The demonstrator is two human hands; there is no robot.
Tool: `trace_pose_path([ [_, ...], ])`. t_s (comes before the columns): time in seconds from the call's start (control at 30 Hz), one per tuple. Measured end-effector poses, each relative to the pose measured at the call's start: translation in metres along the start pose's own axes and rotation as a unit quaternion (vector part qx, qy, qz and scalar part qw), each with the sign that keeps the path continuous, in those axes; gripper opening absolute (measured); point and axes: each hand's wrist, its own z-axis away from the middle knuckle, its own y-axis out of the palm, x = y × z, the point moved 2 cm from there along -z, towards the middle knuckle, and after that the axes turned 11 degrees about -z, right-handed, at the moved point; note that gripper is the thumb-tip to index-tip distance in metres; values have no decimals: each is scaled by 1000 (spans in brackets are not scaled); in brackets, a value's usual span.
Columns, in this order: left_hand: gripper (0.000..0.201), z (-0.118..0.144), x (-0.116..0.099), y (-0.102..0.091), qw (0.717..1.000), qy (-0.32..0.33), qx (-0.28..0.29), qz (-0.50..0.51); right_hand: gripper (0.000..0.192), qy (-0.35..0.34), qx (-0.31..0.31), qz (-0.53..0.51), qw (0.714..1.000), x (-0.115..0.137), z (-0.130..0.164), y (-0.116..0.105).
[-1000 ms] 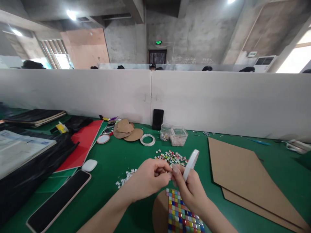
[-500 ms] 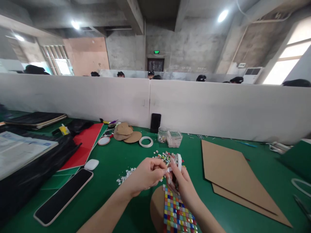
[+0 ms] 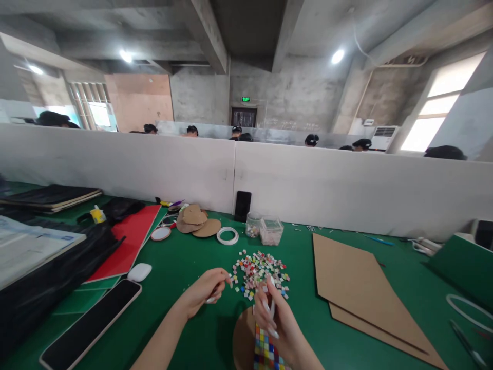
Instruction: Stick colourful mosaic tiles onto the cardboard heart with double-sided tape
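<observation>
left hand (image 3: 204, 293) pinches a white strip | right hand (image 3: 271, 313) grips tape roll (image 3: 271, 307) | mosaic board (image 3: 265, 354) partly tiled (loose tiles (image 3: 258, 270) remain on tabletop (image 3: 185, 257))

concrete walls and ceiling (image 3: 246, 31) | white partition (image 3: 346, 185) | bright window (image 3: 442, 108) | green table (image 3: 185, 257)
</observation>
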Motion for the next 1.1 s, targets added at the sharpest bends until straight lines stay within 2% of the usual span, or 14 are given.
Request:
trace_pose_path([
  [0.1,29,-9,17,-6,998,-21,-26,-53,42,13,-1,-11,1000,-6,0,-15],
  [0.23,26,-15,29,-10,987,-26,-69,-144,39,15,7,-11,1000,-9,0,-25],
  [0.43,18,-18,36,-21,947,-17,-139,-289,39,16,14,-40,999,-11,-7,-33],
  [0.6,11,-14,37,-28,915,-27,-187,-357,37,21,25,-35,999,-12,-9,-39],
  [0.67,6,-12,37,-29,907,-33,-195,-371,38,23,25,-40,999,-12,-9,-40],
  [0.77,17,-10,32,-30,902,-35,-194,-384,39,21,16,-51,998,-12,-7,-40],
  [0.93,20,-7,24,-32,897,-8,-205,-391,39,-2,-23,-49,999,-9,-3,-33],
  [1.1,22,-7,27,-34,934,-7,-201,-297,41,-20,-38,-28,999,-9,-2,-28],
])
